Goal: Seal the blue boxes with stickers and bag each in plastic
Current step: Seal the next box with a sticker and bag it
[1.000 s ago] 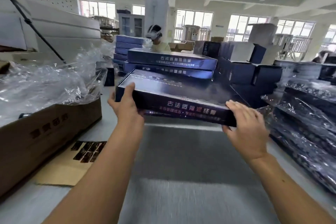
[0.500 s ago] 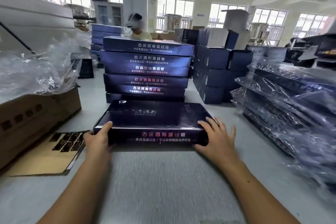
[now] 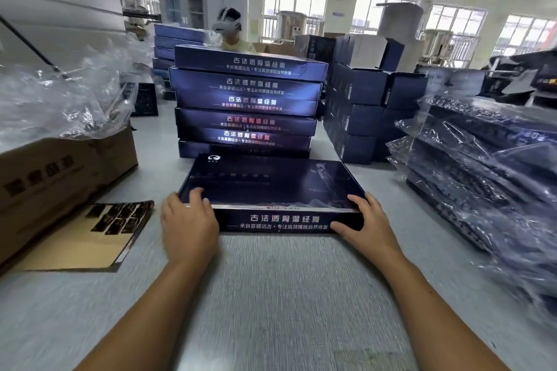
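A flat dark blue box with white lettering on its near side lies on the grey table in front of me. My left hand grips its near left corner, fingers over the top edge. My right hand holds the near right corner. Behind it stands a stack of several blue boxes. A sheet of dark stickers lies on brown card to the left. Bagged boxes are piled at the right.
A cardboard carton filled with clear plastic bags stands at the left. More dark blue cartons are stacked behind at centre right. A person wearing a headset stands beyond the stack.
I have brought the box down from mid-air and set it flat on the table in front of the stack. Both hands stay on its near corners.
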